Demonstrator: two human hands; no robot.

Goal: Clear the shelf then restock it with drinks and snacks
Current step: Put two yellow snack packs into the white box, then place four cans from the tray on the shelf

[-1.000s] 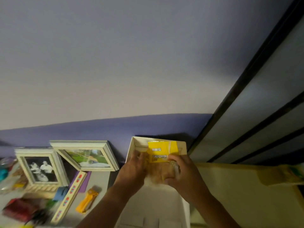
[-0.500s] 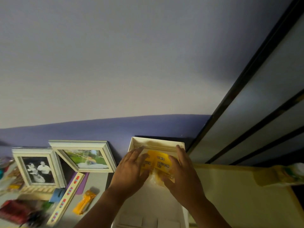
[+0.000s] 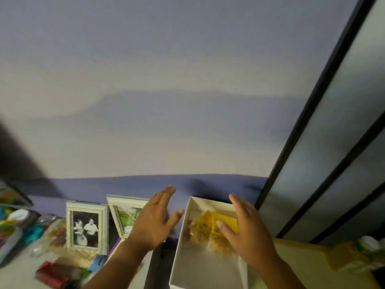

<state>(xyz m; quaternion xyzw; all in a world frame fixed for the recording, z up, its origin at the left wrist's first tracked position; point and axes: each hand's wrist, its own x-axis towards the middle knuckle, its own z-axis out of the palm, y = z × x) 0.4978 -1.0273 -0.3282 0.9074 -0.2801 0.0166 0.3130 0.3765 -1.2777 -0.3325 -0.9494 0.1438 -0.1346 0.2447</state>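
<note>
1. the yellow snack packet [image 3: 216,224] lies in the far end of the white box [image 3: 208,268], up against its back wall, with more clear-wrapped snacks just in front of it; blur hides how many.
2. the right hand [image 3: 248,232] is the nearer one: it hangs over the right side of the box, fingers [image 3: 224,225] straight and spread, thumb tip close over the packet. whether it touches i cannot tell. it has hold of nothing.
3. the left hand [image 3: 154,222] is outside the box, just beyond its left wall, palm open, fingers stretched toward the wall behind, holding nothing.
4. so the packet lies ahead of and below the right fingers, and to the right of the left hand, across the box wall. its long axis seems to run side to side across the box.
5. my guess is this item is set down, and the next move turns away from the box to fetch more stock.
6. beside the box on the bench [image 3: 23,272] stand two picture frames [image 3: 86,228], close to the left forearm, which a careless swing could knock.
</note>
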